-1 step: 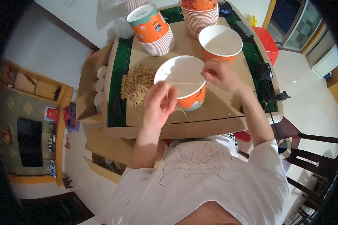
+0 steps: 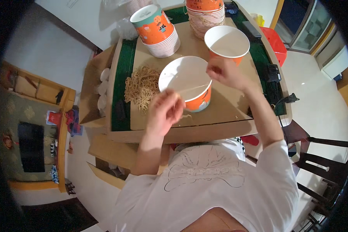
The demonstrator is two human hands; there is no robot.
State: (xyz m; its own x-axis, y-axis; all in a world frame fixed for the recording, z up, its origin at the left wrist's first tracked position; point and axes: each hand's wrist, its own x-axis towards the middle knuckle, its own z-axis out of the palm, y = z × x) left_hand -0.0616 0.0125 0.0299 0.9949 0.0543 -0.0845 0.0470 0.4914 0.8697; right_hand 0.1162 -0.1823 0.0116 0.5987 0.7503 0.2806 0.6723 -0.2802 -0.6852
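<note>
A thin tan string (image 2: 193,88) is stretched between my hands, across the near part of a white-lined paper bucket (image 2: 198,103) with an orange printed outside. My left hand (image 2: 166,112) is closed on one end, low at the bucket's near left. Higher up, at the right rim, my right hand (image 2: 226,73) pinches the other end. To the left of the bucket lies a tangled pile of tan string (image 2: 142,87). Another open paper bucket (image 2: 236,36) stands behind my right hand. The inside of the near bucket is pale, and a few small specks show on its wall.
Two stacks of nested paper buckets, one upside down at back left (image 2: 155,28) and one at back right (image 2: 205,23), stand on the cardboard-covered table (image 2: 220,121). Black adapters and cables (image 2: 273,73) lie along the right edge. A cardboard box (image 2: 92,92) with white items adjoins the left side.
My left hand has dropped slightly and my right hand has risen a little, so the string now slants up to the right. The near bucket has shifted very slightly.
</note>
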